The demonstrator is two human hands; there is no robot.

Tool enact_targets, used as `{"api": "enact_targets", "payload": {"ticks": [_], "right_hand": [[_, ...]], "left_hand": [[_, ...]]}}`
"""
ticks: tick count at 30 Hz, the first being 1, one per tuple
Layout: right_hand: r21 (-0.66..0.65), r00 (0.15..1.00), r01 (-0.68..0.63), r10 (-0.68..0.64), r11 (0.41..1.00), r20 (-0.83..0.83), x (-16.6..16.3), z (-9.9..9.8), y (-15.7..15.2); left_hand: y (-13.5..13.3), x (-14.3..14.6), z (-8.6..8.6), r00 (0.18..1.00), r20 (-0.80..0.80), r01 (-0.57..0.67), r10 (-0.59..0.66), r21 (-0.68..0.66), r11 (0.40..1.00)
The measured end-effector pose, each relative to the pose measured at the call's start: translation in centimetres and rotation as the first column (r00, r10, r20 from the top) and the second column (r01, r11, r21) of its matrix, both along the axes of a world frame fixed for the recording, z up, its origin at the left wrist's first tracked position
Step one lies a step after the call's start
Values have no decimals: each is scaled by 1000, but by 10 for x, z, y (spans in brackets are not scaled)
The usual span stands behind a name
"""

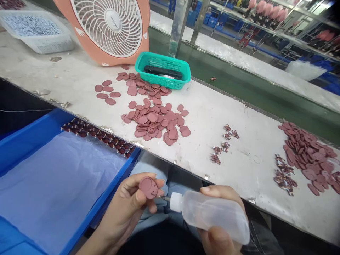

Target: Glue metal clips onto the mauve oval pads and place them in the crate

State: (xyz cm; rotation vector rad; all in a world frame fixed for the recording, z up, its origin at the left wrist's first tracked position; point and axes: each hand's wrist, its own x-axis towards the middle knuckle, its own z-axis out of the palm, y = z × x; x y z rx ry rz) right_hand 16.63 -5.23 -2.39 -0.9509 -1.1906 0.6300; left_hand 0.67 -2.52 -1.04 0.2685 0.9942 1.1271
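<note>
Between the thumb and fingers of my left hand (132,202) is a flat, oval reddish-brown disc (148,187) with a round outline and small holes or dots on its face. My right hand (225,212) is wrapped round a translucent squeeze bottle (212,216) lying on its side, with a white cap and a thin metal nozzle. The nozzle tip points left and meets the lower right part of the disc; whether it touches is hard to tell. A large pile of similar discs (156,120) lies on the table beyond my hands.
An orange fan (145,35) stands behind a green basket (183,82) holding a dark object. Small brown figures (225,145) and another disc pile (308,152) lie to the right. A blue tray (122,173), paper-lined with rows of brown pieces, is at left. A white tub (53,46) sits farther back.
</note>
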Motion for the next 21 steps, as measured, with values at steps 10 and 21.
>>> {"api": "enact_targets", "payload": {"ticks": [10,21], "right_hand": [[-5,992,49,-48,999,119,2,7,2],[-135,990,77,-60,988,128,2,3,-10]], "left_hand": [[-1,-2,-4,999,-1,37,-37,18,999],[-3,-3,-3,999,-10,32,-31,34,999]]}}
